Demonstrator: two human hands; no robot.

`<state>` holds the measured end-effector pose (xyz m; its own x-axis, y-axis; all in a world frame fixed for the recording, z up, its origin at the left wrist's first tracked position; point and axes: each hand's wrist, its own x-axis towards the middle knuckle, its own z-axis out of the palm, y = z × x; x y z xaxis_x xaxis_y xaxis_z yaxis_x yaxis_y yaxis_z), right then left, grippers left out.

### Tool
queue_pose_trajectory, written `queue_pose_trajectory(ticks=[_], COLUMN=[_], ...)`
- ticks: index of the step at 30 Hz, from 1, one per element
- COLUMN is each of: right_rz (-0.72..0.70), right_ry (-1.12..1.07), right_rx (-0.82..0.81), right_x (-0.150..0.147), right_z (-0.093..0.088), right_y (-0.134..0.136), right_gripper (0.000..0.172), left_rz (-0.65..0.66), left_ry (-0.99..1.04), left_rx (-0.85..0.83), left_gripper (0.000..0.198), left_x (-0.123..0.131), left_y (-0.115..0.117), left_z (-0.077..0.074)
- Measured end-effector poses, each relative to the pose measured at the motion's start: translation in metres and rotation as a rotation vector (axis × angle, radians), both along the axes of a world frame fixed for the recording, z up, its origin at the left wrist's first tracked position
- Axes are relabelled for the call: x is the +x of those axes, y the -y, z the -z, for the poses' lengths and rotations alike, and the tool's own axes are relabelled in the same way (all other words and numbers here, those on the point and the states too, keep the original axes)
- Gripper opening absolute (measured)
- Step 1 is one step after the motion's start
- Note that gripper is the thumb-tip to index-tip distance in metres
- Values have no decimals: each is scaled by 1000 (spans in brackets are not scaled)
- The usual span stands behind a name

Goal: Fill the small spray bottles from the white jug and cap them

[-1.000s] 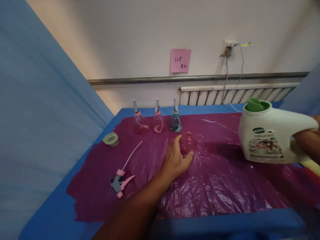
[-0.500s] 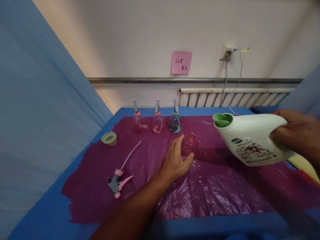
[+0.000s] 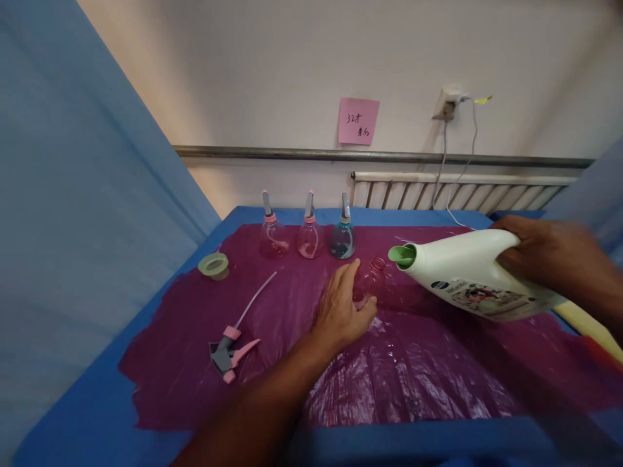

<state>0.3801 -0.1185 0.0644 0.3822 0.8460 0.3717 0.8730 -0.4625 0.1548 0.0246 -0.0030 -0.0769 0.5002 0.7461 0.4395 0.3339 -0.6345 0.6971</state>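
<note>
A see-through pink bottle [image 3: 374, 277] without a top stands on the purple plastic sheet. My left hand [image 3: 343, 301] curves round its left side, fingers behind and thumb in front, steadying it. At the right, my right hand [image 3: 535, 250] is closed on the handle of a large white jug [image 3: 467, 266] with a printed label. The jug tilts left, and its green pouring spout [image 3: 403, 255] points toward the bottle's mouth, a little to the right of it. I cannot make out any liquid coming out. A grey and pink spray head [image 3: 226, 353] with a thin tube lies left of my left arm.
Three spray bottles with heads on, two pink [image 3: 274, 241] [image 3: 309, 241] and one blue-green [image 3: 343, 241], stand in a row at the back. A pale green cap [image 3: 214, 264] rests at the left. Behind are a wall rail [image 3: 272, 154] and radiator [image 3: 462, 178]; a blue curtain [image 3: 87, 194] hangs left.
My right hand has brought the jug to the left and tipped it further, its spout now closer to the bottle. My left hand stays at the bottle. The view has shifted slightly.
</note>
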Motion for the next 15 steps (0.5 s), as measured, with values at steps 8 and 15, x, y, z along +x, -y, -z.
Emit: queue_pose_trajectory(ticks=[8,15], right_rz=[55,-15], right_ry=[37,102], right_rx=[-177,-175], right_x=[-10,-12], right_z=[-17,-27], right_y=[-2,-1], right_gripper=[48,38], left_rz=[9,3], left_ry=[2,4], left_rx=[11,16], left_gripper=[82,83], left_x=[0,0], left_y=[1,1], left_z=[-1,0])
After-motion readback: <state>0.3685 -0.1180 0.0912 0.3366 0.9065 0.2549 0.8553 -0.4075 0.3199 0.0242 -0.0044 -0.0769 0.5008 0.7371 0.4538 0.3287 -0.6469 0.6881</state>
